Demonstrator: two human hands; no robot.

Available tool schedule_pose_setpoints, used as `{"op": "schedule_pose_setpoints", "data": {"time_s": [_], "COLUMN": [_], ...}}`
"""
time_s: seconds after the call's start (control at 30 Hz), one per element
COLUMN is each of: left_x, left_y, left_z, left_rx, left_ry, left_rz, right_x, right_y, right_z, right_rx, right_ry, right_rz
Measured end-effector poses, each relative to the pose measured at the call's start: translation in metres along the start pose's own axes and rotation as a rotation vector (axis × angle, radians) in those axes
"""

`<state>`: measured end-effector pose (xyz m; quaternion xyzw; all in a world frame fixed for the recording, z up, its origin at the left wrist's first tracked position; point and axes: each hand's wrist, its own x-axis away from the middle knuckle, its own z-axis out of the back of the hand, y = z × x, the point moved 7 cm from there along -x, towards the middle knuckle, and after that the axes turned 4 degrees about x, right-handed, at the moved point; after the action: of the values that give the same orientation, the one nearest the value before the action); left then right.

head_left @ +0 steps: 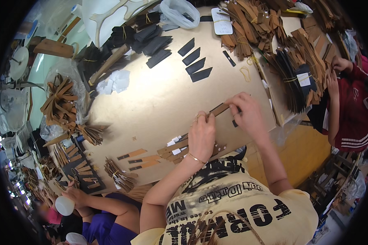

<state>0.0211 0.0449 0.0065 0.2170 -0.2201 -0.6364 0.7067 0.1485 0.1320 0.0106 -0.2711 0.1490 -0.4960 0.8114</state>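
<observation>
Over the table, close in front of me, a narrow brown leather-like strip (219, 109) with a dark edge spans the gap between my hands. Its left end is pinched by my left hand (202, 132), whose fingers point away from me. My right hand (248, 113) is closed on the other end, thumb and fingertips together. Under the right palm a small black piece (235, 123) partly shows. Several brown strips with white tags (172, 150) lie beside my left wrist, partly covered by it. Tan strips with dark ends (140, 160) lie farther left.
Black slanted pieces (195, 61) lie in a row at mid-table, with black stacks (153, 43) behind. Tied brown bundles (243, 24) and a black bundle (290, 79) crowd the right. A bundle (120, 175) sits front left. Co-workers' hands (334, 73) work at right and left.
</observation>
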Motion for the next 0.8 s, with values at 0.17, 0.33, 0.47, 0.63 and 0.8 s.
{"op": "schedule_pose_setpoints", "data": {"time_s": [0.17, 0.33, 0.47, 0.63, 0.8], "left_x": [-0.002, -0.002, 0.005, 0.006, 0.007], "left_y": [-0.016, -0.052, -0.083, -0.092, -0.089], "left_z": [0.012, 0.039, 0.053, 0.056, 0.057], "left_rx": [0.191, 0.273, 0.392, 0.644, 0.858], "left_ry": [0.096, 0.204, 0.188, 0.186, 0.279], "left_rz": [0.057, 0.118, 0.279, 0.395, 0.351], "right_x": [0.026, 0.025, 0.008, 0.001, -0.010], "right_y": [-0.036, -0.071, -0.090, -0.101, -0.079], "right_z": [-0.004, -0.028, -0.054, -0.071, -0.069], "right_rx": [0.468, 0.495, 0.183, -0.198, -0.410], "right_ry": [0.261, 0.209, -0.018, -0.157, -0.128], "right_rz": [0.210, 0.256, 0.238, 0.186, -0.038]}}
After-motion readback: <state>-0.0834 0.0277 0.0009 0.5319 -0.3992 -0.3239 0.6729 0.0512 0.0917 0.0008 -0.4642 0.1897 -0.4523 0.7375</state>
